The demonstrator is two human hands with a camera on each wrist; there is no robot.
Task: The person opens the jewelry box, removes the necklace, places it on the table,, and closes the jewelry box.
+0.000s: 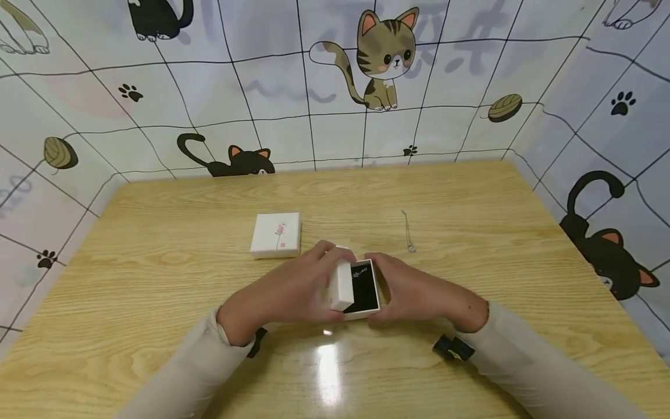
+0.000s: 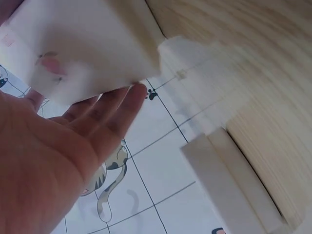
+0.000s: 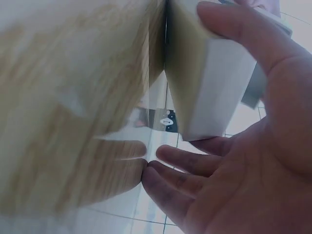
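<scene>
Box, small and white, without its lid seated: on the table, in front of the seated-height view, between the person's two hands. Black lining shows inside, with a small pale marking toward the far end.

Lid: white, tipped up on edge over the left part of the box, covering some of the lining. The left wrist view shows a blurred pink print on its face.

Left hand: grasping the lid, thumb at the near end, fingers bent over the far end.

Right hand: grasping the box from its right side, thumb at the near corner, forefinger at the far one. In the right wrist view the other fingers spread low, beside their reflections in the glossy tabletop.

Second box: white, closed, pink flower on top; lies beyond the left hand, near it, untouched. Thin silvery chain with a small pendant at its near end: laid out on the wood beyond the right hand, apart from it.

Also noted: pale sleeves on both arms, a black device under the right wrist, and a wall covering printed with cats, pawprints and yarn balls behind the table.
</scene>
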